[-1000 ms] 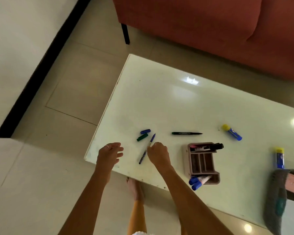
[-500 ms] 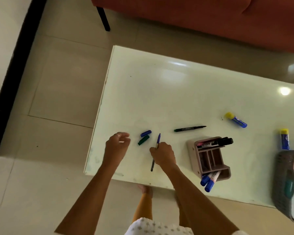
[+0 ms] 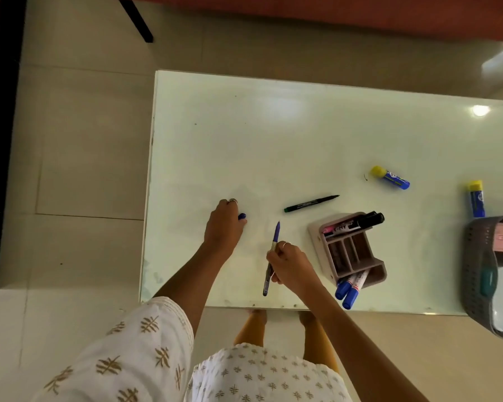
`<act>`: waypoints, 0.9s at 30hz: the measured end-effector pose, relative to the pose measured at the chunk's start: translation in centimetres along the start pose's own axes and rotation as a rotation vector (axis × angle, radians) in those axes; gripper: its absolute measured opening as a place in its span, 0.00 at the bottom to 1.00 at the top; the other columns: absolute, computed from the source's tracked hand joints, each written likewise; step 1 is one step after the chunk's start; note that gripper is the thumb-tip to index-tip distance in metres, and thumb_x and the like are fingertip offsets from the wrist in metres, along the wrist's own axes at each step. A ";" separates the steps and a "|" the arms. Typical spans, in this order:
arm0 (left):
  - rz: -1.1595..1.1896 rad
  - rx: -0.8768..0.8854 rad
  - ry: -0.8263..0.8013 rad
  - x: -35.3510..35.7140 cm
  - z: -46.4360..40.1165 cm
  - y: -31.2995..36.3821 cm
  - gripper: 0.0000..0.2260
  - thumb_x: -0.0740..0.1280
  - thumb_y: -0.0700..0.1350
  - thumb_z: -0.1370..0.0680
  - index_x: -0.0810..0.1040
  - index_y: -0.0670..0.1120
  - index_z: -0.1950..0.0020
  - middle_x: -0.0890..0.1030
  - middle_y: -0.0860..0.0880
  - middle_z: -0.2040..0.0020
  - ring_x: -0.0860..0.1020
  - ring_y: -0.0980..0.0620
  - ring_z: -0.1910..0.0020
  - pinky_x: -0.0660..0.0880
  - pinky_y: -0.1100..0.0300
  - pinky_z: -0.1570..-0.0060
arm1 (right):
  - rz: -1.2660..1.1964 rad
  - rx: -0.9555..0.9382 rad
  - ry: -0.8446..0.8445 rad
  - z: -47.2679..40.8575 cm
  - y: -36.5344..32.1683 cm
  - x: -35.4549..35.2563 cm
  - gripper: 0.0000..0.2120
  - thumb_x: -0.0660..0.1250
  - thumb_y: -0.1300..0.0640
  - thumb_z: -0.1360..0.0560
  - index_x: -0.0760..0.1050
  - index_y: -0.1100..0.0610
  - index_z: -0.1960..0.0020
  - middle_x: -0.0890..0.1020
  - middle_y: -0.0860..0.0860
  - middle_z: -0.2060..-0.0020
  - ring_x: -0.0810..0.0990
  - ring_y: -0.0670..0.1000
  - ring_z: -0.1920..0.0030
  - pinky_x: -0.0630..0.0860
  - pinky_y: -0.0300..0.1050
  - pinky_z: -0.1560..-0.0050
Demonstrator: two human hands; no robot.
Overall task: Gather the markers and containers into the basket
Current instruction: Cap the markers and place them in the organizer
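My right hand [image 3: 289,264] is closed around a thin blue pen [image 3: 276,235] with its tip pointing away from me. Over the two loose caps lies my left hand [image 3: 222,224]; only the tip of the blue cap [image 3: 242,216] shows, and the green one is hidden. A black marker [image 3: 311,203] lies alone on the table. The brown organiser [image 3: 350,250] lies tipped, with a black marker [image 3: 360,221] in its far slot and two blue-capped markers [image 3: 347,290] sticking out near me. The grey basket [image 3: 476,274] stands at the right edge.
Two blue glue sticks with yellow caps lie at the right: one [image 3: 391,177] further in, the other [image 3: 476,198] beside the basket. The white table [image 3: 273,134] has its near edge by my legs. A red sofa runs along the far side.
My left hand moved right onto the loose caps and covered them. My right hand lifted the blue pen slightly. The view shifted to look straighter down.
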State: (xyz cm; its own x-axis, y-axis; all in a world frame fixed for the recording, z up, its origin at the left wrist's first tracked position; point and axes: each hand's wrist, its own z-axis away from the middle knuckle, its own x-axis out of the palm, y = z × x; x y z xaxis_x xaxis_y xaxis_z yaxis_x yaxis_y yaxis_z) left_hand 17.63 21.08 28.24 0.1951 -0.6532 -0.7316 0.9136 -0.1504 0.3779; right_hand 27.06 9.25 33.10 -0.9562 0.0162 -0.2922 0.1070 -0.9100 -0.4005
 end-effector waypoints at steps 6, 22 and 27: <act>-0.015 -0.016 -0.052 -0.2 -1.0 0.2 0.12 0.66 0.47 0.23 0.77 0.37 0.53 0.80 0.40 0.54 0.81 0.43 0.54 0.72 0.58 0.59 | -0.001 -0.051 -0.049 0.9 0.4 0.4 0.07 0.57 0.59 0.22 0.70 0.60 0.57 0.80 0.56 0.62 0.77 0.46 0.69 0.75 0.39 0.65; 1.383 -0.287 -0.221 -6.3 6.7 4.4 0.05 0.65 0.40 0.22 0.80 0.43 0.53 0.85 0.48 0.62 0.84 0.53 0.62 0.80 0.63 0.62 | 0.191 -0.424 0.171 9.8 -0.3 -2.5 0.13 0.54 0.47 0.19 0.70 0.55 0.46 0.77 0.53 0.70 0.74 0.50 0.71 0.75 0.48 0.67; 1.470 -0.268 -0.205 -5.1 9.3 6.4 0.05 0.64 0.40 0.22 0.80 0.42 0.52 0.85 0.48 0.62 0.84 0.53 0.63 0.79 0.64 0.63 | 0.256 -0.450 0.167 11.4 1.4 -4.0 0.15 0.53 0.47 0.19 0.70 0.56 0.44 0.75 0.50 0.70 0.75 0.49 0.70 0.71 0.41 0.69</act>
State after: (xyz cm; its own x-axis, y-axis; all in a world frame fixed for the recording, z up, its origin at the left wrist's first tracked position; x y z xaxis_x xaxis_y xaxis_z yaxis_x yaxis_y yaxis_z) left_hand 19.20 16.59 39.66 0.9368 -0.1901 0.2936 -0.0047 0.8324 0.5541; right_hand 27.93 3.22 43.61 -0.8322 -0.0836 -0.5481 0.4714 -0.6270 -0.6201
